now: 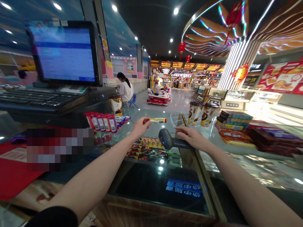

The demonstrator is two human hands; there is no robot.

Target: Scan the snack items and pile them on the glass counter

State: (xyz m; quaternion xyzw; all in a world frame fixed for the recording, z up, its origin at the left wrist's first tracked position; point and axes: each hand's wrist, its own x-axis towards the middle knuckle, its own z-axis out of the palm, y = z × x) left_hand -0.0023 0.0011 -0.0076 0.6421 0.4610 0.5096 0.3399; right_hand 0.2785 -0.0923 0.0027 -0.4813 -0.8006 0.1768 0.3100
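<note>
My left hand is closed on a small yellow and red tube-shaped packet, held level above the glass counter. My right hand is wrapped round the handle of a dark barcode scanner, whose head lies just below the packet and faces toward me. Both hands hover over the middle of the counter, with packaged goods showing beneath the glass.
A till screen and keyboard stand at the left, with red-capped tubes and a cup beside them. Cups and snack packs lie at the right. A person sits beyond the counter.
</note>
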